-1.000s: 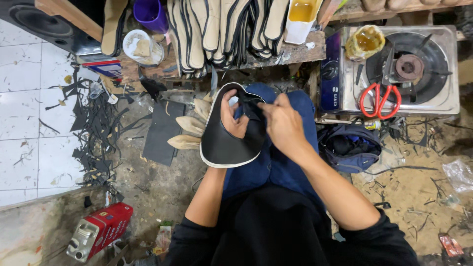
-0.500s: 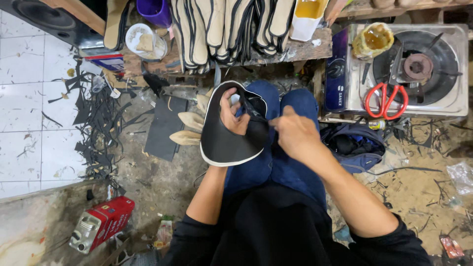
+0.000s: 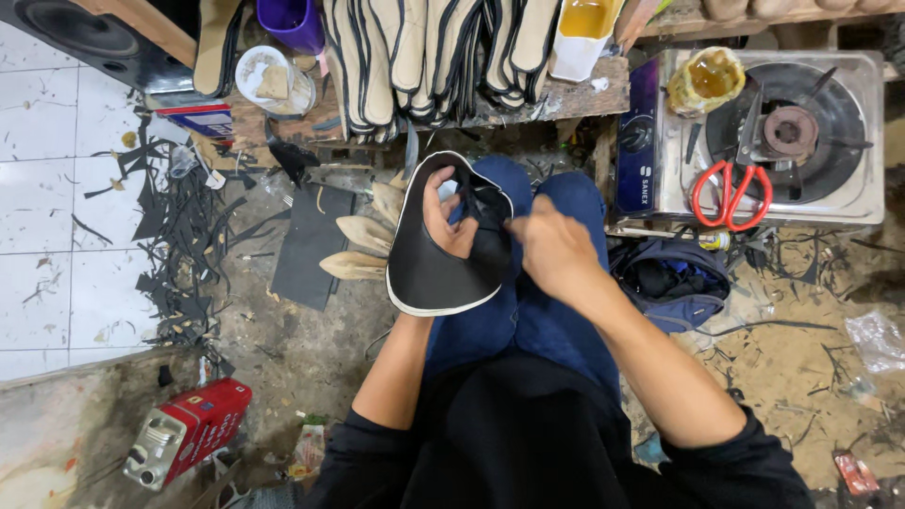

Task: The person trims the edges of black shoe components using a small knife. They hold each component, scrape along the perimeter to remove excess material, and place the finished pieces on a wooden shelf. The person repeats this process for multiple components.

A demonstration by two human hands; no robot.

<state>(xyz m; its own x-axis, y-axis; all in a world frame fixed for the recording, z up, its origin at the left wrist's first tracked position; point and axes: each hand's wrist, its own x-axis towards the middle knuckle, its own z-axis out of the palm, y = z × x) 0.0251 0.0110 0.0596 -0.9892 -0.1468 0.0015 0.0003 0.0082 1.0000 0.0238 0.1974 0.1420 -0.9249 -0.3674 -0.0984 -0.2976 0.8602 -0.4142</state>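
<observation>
A black shoe-upper piece with a pale edge (image 3: 429, 278) rests on my lap over my blue trousers. My left hand (image 3: 445, 219) lies on top of it, fingers curled around its upper part. My right hand (image 3: 551, 247) pinches the right edge of the same piece, pulling at a black fold near its top. Both hands sit close together above my knees.
A wooden bench (image 3: 528, 99) ahead carries a row of black-edged beige uppers (image 3: 424, 57), a purple cup (image 3: 292, 21) and a yellow bottle (image 3: 584, 24). Red scissors (image 3: 731, 193) lie on a gas stove (image 3: 773, 132). Pale soles (image 3: 363, 236), black scraps (image 3: 184, 217), a red tool (image 3: 189, 429), a bag (image 3: 674, 283).
My right hand has slid a little to the right and down along the piece's edge. The left hand keeps its hold; the view has shifted slightly.
</observation>
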